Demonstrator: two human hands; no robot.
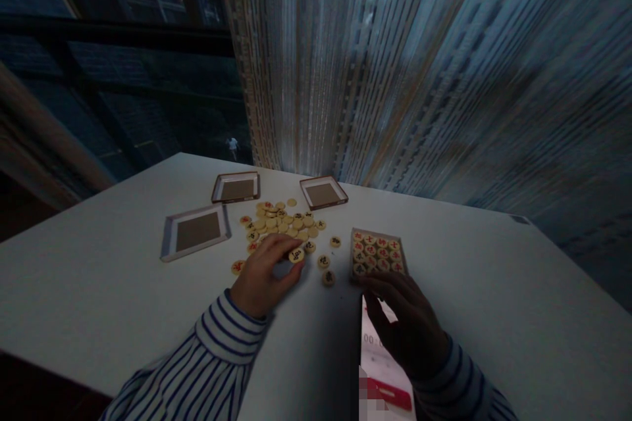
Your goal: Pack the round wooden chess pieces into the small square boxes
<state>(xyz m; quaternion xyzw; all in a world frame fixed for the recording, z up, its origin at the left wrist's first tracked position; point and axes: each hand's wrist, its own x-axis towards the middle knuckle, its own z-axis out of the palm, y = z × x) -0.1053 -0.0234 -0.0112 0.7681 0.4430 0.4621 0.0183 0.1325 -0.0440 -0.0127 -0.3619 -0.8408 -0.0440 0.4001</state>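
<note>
Between its thumb and fingers, my left hand (264, 276) holds a round piece (296, 255) with a dark character, at the near side of a heap of wooden pieces (281, 220). My right hand (402, 316) hovers over a lit phone (380, 368), its fingertips by the near edge of a box (405, 253) filled with rows of red-marked and dark-marked pieces. Its fingers are bent and apart, with nothing visible in them. Several loose dark-marked pieces, one of them (328, 278) nearest me, lie between the heap and the box.
On the white table (123, 289) stand a box lid or tray at the left (165, 247), another at the back left (214, 191) and one at the back middle (344, 200). A string curtain (320, 79) hangs beyond the table, beside a window.
</note>
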